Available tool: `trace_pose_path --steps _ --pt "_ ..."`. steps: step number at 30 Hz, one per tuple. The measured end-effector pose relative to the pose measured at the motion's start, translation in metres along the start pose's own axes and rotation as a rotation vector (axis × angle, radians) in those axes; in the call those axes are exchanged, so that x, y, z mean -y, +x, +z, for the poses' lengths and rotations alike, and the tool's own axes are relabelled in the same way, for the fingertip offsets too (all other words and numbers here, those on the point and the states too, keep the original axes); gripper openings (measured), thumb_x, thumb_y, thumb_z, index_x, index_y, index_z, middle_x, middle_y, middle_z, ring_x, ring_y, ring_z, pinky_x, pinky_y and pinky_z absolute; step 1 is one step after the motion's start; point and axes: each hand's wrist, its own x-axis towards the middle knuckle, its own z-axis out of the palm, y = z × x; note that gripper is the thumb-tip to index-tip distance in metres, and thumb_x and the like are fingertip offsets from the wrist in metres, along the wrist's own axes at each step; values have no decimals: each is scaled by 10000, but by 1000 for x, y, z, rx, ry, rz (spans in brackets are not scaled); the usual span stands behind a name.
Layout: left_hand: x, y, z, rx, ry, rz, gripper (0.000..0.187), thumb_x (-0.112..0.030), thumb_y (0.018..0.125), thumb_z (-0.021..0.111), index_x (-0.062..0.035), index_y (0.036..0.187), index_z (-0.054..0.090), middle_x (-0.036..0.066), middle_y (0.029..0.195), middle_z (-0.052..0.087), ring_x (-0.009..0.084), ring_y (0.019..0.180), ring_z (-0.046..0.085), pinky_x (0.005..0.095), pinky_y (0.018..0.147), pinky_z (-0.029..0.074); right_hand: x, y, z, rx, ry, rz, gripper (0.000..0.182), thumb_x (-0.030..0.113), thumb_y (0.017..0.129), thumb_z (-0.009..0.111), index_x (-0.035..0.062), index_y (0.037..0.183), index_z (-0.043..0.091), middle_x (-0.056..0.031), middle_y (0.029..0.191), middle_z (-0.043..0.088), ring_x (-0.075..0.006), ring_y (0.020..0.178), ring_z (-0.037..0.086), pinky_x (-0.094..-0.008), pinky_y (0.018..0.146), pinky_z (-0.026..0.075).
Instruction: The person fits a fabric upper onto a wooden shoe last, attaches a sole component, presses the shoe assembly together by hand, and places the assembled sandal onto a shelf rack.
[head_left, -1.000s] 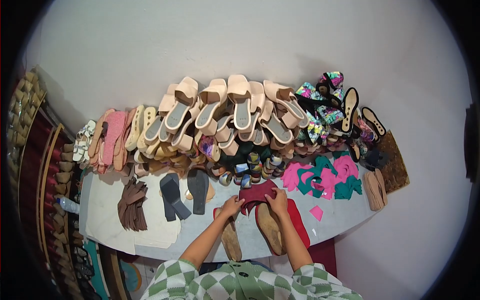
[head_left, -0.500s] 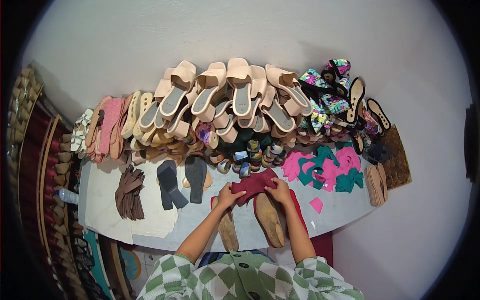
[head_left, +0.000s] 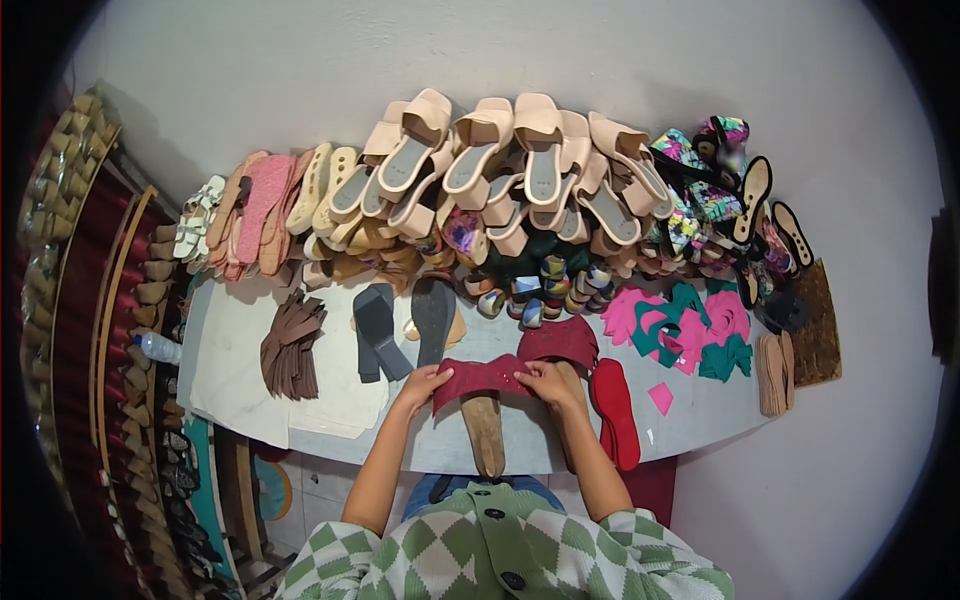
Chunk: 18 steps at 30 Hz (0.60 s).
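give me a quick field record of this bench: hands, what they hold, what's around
left hand: grips left end of maroon strap piece
right hand: grips its right end, strap stretched flat
under strap: tan sole, lengthwise toward the person
right of hands: red sole, pink and green cutouts
left of hands: black soles, brown strips
back: beige sandals stacked against wall
surface: grey table

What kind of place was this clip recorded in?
Probably a small shoemaking workshop: stacked beige sandals line the wall, cut pink and green pieces lie on the worktable, and loose soles sit nearby.
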Motion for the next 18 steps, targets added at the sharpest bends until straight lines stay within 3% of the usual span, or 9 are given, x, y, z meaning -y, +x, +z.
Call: trace_pose_path --steps 1,4,9,12,18 --pt "3 -9 0 -34 -14 -10 386 -300 847 638 -35 1121 578 39 972 654 100 817 615 238 714 484 -2 -5 9 66 70 17 402 283 793 681 -53 1006 617 -66 822 633 -143 721 562 -292 664 456" --pt "30 -12 -10 -51 -48 -46 375 -288 844 643 -34 1113 579 35 943 655 94 783 611 226 669 481 -53 10 23 -59 -124 41 289 246 849 631 -30 937 642 1 782 614 -86 703 528 -253 653 441" --pt "59 -2 -10 -123 -100 -38 306 -226 827 667 -37 1053 586 16 859 651 75 694 597 199 580 462 -52 3 23 -183 -352 24 325 294 795 673 -19 878 646 -21 686 583 -98 649 520 -266 594 427" --pt "64 0 -6 -181 -96 -58 299 -125 799 682 12 1043 575 70 880 649 127 731 624 250 646 512 -55 7 27 -280 -442 -28 303 295 771 691 3 838 650 -26 638 569 -121 608 528 -299 565 421" --pt "86 9 5 -402 247 158 222 -123 759 711 0 924 628 63 792 673 137 698 634 254 642 494 -69 4 42 -413 -554 -73 328 309 722 724 3 799 636 -81 622 571 -203 584 551 -355 576 432"
